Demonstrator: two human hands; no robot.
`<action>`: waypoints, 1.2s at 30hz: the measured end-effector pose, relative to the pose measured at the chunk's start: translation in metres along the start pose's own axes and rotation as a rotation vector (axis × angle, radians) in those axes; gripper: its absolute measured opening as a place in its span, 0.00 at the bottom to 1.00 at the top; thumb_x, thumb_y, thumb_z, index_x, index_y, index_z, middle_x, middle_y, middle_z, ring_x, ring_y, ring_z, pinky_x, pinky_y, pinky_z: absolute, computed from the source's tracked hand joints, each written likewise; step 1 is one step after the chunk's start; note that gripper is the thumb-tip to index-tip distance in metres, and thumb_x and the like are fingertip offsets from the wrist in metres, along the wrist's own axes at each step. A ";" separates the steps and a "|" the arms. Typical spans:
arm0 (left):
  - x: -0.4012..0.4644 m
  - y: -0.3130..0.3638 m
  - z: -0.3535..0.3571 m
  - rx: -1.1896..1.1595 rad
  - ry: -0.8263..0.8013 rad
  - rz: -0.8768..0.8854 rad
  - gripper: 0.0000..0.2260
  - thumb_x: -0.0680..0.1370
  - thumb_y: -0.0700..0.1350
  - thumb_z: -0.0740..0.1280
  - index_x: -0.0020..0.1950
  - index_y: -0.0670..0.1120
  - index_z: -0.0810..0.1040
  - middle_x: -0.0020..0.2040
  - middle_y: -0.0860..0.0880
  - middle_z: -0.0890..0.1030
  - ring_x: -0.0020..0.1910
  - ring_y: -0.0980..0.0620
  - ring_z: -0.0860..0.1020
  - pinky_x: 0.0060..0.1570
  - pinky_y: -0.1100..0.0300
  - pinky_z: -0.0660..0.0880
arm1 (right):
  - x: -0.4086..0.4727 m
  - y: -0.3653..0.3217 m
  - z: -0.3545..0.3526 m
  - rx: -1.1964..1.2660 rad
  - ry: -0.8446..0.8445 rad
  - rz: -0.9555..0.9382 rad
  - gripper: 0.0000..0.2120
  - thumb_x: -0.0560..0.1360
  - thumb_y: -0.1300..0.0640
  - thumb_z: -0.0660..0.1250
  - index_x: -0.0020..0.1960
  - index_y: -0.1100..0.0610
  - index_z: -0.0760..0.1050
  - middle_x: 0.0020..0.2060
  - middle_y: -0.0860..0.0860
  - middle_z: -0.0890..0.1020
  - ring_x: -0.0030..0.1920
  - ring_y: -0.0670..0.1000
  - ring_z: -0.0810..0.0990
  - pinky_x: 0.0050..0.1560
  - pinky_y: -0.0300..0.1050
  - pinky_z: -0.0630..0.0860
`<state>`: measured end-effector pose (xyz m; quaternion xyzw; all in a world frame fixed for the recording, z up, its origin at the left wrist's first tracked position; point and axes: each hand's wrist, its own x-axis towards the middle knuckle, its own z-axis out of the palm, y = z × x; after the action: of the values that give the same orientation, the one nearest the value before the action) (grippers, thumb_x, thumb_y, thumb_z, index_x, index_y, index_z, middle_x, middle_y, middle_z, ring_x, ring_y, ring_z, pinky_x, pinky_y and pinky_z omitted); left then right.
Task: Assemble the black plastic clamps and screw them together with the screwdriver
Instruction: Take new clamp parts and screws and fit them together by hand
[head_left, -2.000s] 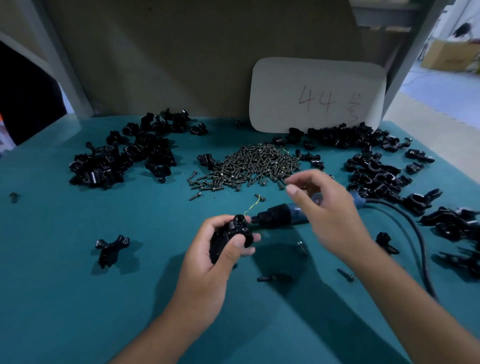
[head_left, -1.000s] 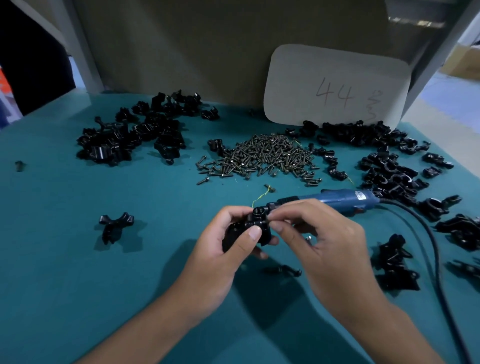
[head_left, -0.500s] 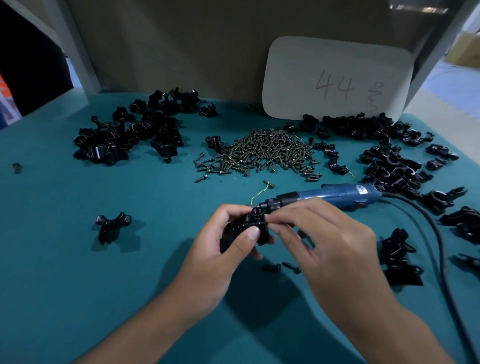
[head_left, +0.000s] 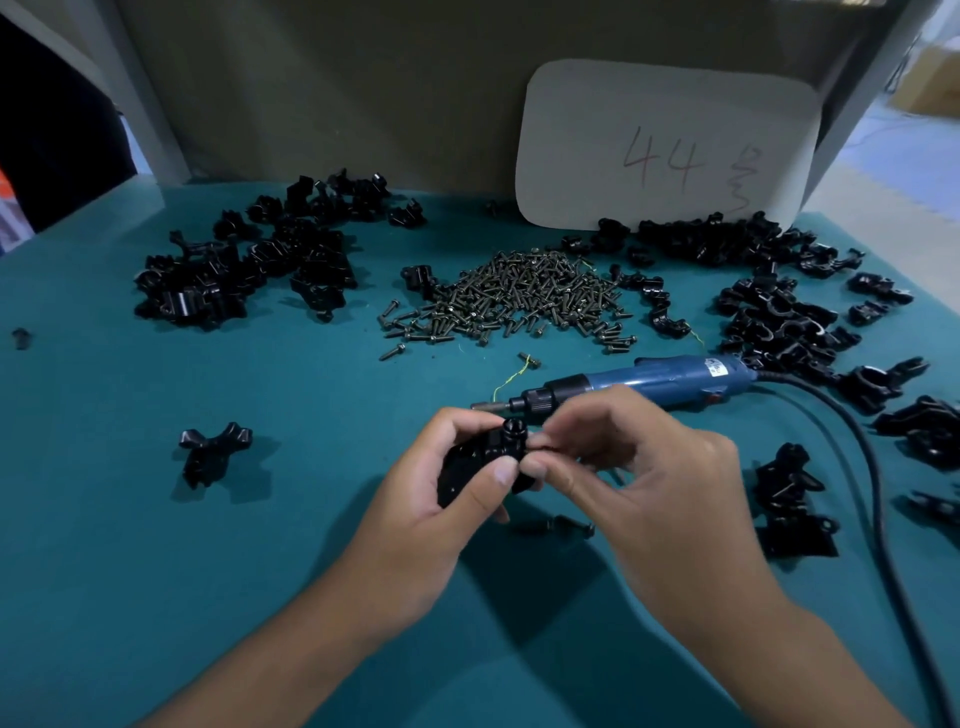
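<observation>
My left hand (head_left: 447, 499) grips a black plastic clamp (head_left: 480, 457) just above the teal table, thumb pressed on its side. My right hand (head_left: 634, 467) meets it from the right, fingertips pinching at the clamp's right end; what they pinch is hidden. The blue electric screwdriver (head_left: 660, 382) lies on the table just behind both hands, tip pointing left, its black cable (head_left: 872, 499) trailing off to the right. A pile of dark screws (head_left: 519, 301) sits further back at the centre.
Heaps of black clamp parts lie at back left (head_left: 244, 270) and along the right (head_left: 779, 312). A single clamp piece (head_left: 213, 452) sits to the left, another cluster (head_left: 789, 499) to the right. Loose screws (head_left: 571, 527) lie under my hands. A white card (head_left: 665, 145) marked 44 leans on the back wall.
My right hand came back from the screw pile to the clamp and now pinches at its right end. The screwdriver lies uncovered on the table behind the hands.
</observation>
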<state>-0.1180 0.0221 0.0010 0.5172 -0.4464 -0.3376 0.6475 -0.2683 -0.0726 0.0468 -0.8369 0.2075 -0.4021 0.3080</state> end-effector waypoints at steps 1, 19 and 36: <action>0.000 0.000 0.000 -0.015 0.009 0.002 0.14 0.76 0.52 0.68 0.58 0.47 0.77 0.51 0.50 0.83 0.43 0.53 0.79 0.44 0.62 0.77 | 0.001 0.001 0.000 0.055 -0.004 0.034 0.06 0.71 0.53 0.77 0.45 0.52 0.82 0.41 0.41 0.85 0.43 0.44 0.85 0.44 0.35 0.80; -0.005 0.005 -0.004 0.246 0.029 0.047 0.11 0.78 0.57 0.66 0.59 0.58 0.75 0.52 0.55 0.82 0.46 0.54 0.80 0.50 0.47 0.78 | 0.001 0.013 0.005 0.251 -0.087 0.231 0.09 0.72 0.42 0.75 0.47 0.46 0.82 0.37 0.47 0.85 0.38 0.49 0.83 0.39 0.43 0.79; -0.005 0.009 -0.004 0.298 0.088 0.038 0.13 0.75 0.61 0.67 0.57 0.59 0.74 0.49 0.58 0.82 0.44 0.54 0.81 0.48 0.48 0.78 | 0.000 0.008 0.004 0.235 -0.124 0.212 0.06 0.74 0.47 0.72 0.50 0.42 0.84 0.40 0.40 0.86 0.41 0.42 0.84 0.40 0.31 0.76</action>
<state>-0.1162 0.0302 0.0079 0.6132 -0.4725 -0.2324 0.5888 -0.2657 -0.0772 0.0398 -0.7918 0.2267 -0.3366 0.4565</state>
